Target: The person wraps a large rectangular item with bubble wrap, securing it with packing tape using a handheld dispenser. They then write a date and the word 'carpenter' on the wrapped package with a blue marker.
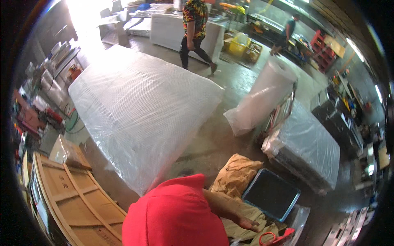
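Note:
A red sleeve fills the lower middle of the view, and from it my left arm reaches to the right. My left hand [248,223] is open, fingers stretched out above crumpled brown paper [236,174], with nothing visible in it. Just beyond its fingertips lies a red-handled tool [267,238], apparently scissors, partly cut off by the lower edge. A dark rectangular panel with a pale blue rim [273,194] lies beside the paper. My right hand does not show. Ahead, a large flat piece covered in bubble wrap [143,106] slants across the floor.
A bubble wrap roll [262,96] leans right of centre, near a plastic-wrapped box [310,143]. Wooden framed panels [78,201] stand at lower left. One person [195,33] walks past beyond the wrapped piece; another person [289,33] is farther back near yellow bins [240,44].

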The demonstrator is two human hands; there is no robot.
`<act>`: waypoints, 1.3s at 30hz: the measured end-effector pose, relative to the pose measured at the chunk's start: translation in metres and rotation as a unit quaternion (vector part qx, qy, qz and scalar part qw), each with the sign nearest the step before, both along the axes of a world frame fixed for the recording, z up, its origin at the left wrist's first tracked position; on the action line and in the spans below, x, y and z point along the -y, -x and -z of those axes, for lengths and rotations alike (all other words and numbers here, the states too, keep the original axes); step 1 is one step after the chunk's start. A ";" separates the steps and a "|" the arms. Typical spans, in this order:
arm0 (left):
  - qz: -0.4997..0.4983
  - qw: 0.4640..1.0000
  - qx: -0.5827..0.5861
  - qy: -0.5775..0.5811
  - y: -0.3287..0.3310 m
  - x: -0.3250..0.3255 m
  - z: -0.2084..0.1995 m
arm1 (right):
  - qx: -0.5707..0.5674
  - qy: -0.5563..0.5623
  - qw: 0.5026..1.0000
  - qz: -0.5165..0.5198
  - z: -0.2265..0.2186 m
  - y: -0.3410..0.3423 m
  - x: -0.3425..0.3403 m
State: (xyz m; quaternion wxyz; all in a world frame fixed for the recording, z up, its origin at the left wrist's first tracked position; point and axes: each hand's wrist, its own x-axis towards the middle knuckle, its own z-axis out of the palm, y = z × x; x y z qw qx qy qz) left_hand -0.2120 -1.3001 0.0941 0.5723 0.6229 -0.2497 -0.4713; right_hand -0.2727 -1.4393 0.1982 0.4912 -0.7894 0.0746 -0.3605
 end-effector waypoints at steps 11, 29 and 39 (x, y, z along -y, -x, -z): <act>-0.659 0.749 0.030 0.060 0.132 -0.252 -0.034 | 0.146 0.207 0.821 -0.512 0.061 -0.011 -0.274; -0.982 -0.016 0.047 -0.180 0.761 -0.332 -0.102 | 0.065 0.186 0.229 -0.953 0.026 0.407 -0.508; -0.605 -0.238 -0.171 -0.740 1.080 -0.429 -0.206 | 0.071 0.379 0.165 -0.908 0.049 0.444 -0.620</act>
